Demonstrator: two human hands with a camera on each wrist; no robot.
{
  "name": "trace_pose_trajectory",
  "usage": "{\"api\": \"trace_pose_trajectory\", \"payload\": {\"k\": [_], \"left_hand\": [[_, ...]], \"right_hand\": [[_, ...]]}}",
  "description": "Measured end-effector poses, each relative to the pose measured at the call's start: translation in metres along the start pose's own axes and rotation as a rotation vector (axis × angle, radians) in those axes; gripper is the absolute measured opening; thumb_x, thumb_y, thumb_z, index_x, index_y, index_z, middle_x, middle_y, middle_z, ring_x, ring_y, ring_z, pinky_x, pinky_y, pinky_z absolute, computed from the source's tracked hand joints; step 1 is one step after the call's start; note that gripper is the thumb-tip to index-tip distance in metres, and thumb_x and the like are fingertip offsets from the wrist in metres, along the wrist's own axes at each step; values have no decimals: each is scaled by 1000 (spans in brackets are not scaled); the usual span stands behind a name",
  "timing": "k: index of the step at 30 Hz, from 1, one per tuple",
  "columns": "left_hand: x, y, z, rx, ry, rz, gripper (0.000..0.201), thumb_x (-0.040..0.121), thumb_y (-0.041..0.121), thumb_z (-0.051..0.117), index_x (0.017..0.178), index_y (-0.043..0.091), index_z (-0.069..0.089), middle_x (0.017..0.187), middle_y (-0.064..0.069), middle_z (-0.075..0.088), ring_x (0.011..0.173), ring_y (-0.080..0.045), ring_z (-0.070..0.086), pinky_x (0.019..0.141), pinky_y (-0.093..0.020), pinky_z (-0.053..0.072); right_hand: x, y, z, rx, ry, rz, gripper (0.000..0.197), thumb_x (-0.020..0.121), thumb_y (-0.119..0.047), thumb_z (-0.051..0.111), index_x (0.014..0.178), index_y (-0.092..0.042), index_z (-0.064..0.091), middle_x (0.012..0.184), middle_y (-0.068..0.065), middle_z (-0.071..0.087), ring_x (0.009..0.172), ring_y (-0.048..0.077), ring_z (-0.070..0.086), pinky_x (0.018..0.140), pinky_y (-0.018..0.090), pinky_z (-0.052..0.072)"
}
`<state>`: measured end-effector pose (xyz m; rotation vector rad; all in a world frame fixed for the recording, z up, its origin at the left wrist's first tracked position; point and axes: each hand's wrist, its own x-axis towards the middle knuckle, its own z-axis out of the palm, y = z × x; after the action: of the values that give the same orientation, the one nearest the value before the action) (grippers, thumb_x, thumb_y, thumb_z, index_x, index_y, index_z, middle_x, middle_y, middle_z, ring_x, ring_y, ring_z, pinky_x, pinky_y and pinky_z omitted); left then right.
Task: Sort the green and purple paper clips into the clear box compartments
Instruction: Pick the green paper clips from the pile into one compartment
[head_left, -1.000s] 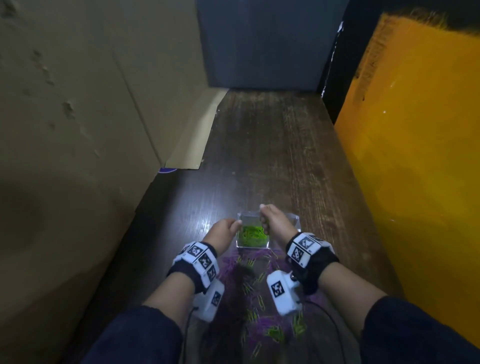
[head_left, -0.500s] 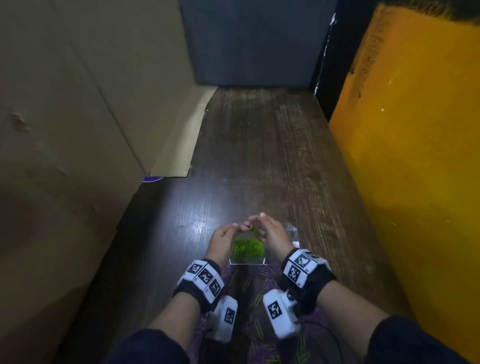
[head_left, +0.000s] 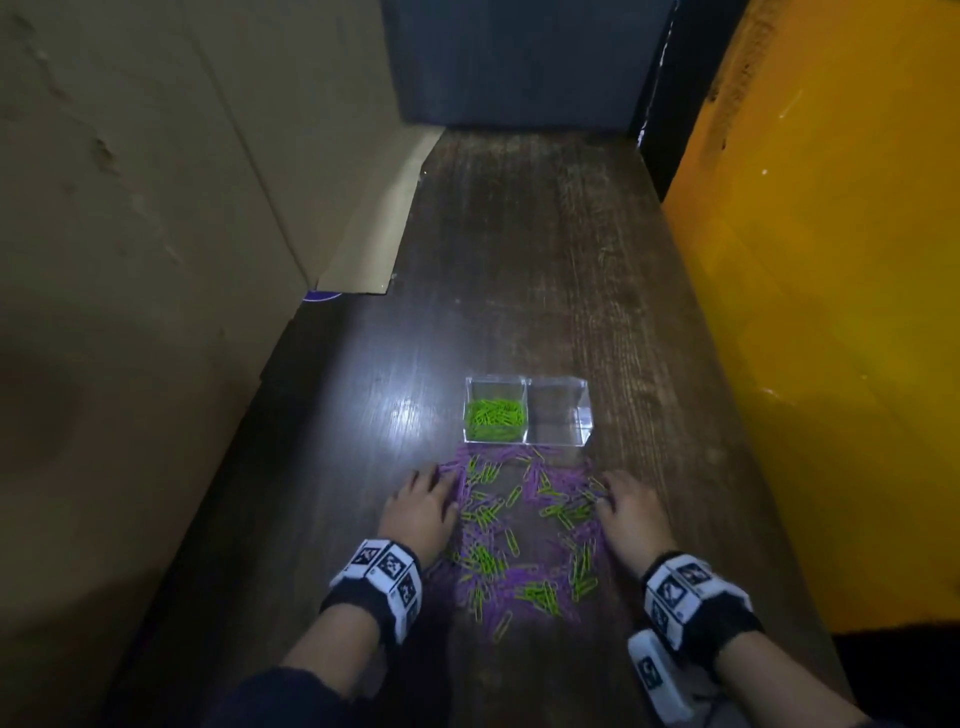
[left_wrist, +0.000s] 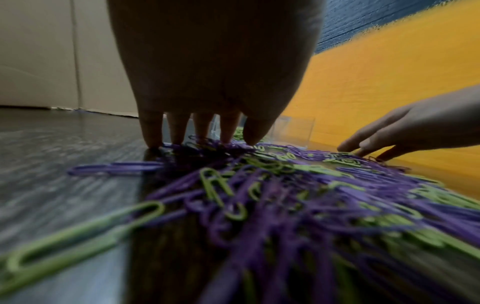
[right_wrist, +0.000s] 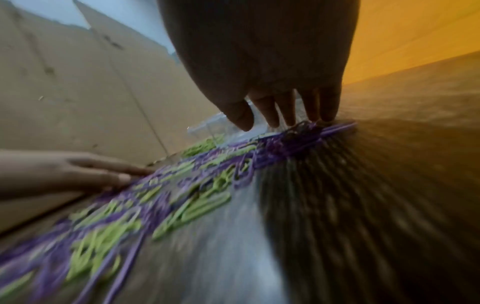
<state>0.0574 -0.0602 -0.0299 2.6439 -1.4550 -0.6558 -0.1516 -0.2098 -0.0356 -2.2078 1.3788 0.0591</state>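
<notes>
A clear box (head_left: 558, 442) with two compartments stands on the dark wooden table (head_left: 519, 234). Its left compartment holds green paper clips (head_left: 493, 418); the right one looks empty. Just nearer lies a mixed pile of purple paper clips (head_left: 522, 574) and green ones (head_left: 485, 558). My left hand (head_left: 423, 501) lies flat at the pile's left edge, its straight fingertips (left_wrist: 179, 139) touching purple clips. My right hand (head_left: 626, 512) lies flat at the right edge, its fingertips (right_wrist: 311, 118) on the clips there. Neither hand holds anything.
A cardboard wall (head_left: 156, 260) runs close along the left, with a flap (head_left: 374, 249) lying on the table. An orange wall (head_left: 831, 312) bounds the right side, and a dark blue panel (head_left: 519, 62) closes the far end.
Both hands have left the clear box and drawn back to the two sides of the clip pile, fingers now flat on the table. The head view has tilted, showing the whole box.
</notes>
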Motion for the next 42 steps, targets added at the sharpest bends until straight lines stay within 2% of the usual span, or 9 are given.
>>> {"api": "trace_pose_trajectory", "payload": {"k": [3,6,9,13,18,23,29,35,42], "left_hand": [[-10,12,8,11,-2,-13,55,96,37,37,146,22,20,154,-1,17,142,-22,19,112,-39,27],[-21,22,18,23,-6,-7,58,95,38,40,146,20,21,153,-4,19,141,-24,19,113,-39,27],[-27,25,20,-18,18,57,51,92,29,48,140,21,36,143,-6,34,131,-24,34,109,-34,32],[-27,15,8,-181,53,66,42,87,14,56,129,16,52,134,-8,43,122,-23,46,105,-28,34],[-37,-4,-1,-43,100,84,44,87,26,55,131,30,48,140,1,39,128,-21,38,105,-35,33],[-52,8,8,101,72,233,33,88,40,52,121,34,57,125,5,48,122,-19,41,99,-30,32],[-56,3,5,-43,166,33,28,90,36,50,113,22,59,118,0,55,114,-22,52,91,-32,44],[-74,-4,-2,207,-84,-14,46,79,58,58,104,19,55,112,-2,62,106,-22,60,85,-32,47],[-67,-13,11,-44,-132,-68,24,85,21,59,107,13,57,115,-10,62,107,-27,58,87,-31,45]], "right_hand": [[-18,-10,12,-166,-84,-48,54,97,-24,37,146,-10,20,157,7,12,145,27,11,117,35,18],[-32,-27,21,-222,-127,-145,54,98,-20,34,147,-8,14,157,8,8,145,25,7,119,34,14],[-42,-33,25,-162,-154,-278,52,96,-13,36,146,-8,22,155,9,16,144,23,16,117,27,11],[-46,-33,13,-120,-32,-401,40,91,-16,47,131,-17,49,136,5,45,126,25,40,105,32,31],[-52,-39,18,-368,-223,-598,34,92,-30,48,123,-18,53,128,3,51,122,23,45,97,33,42],[-55,-47,30,-368,-213,-499,31,93,-23,45,120,-11,51,125,9,48,121,26,44,93,37,44],[-49,-51,19,-336,-89,-473,28,94,-21,42,119,-13,52,123,6,52,119,24,46,92,35,43],[-35,-70,16,-403,-38,-433,31,93,-20,45,122,-9,50,128,9,51,122,26,43,97,36,39],[-25,-69,25,-452,-85,-384,30,92,-8,43,121,-6,49,127,12,51,122,29,43,95,39,42]]}}
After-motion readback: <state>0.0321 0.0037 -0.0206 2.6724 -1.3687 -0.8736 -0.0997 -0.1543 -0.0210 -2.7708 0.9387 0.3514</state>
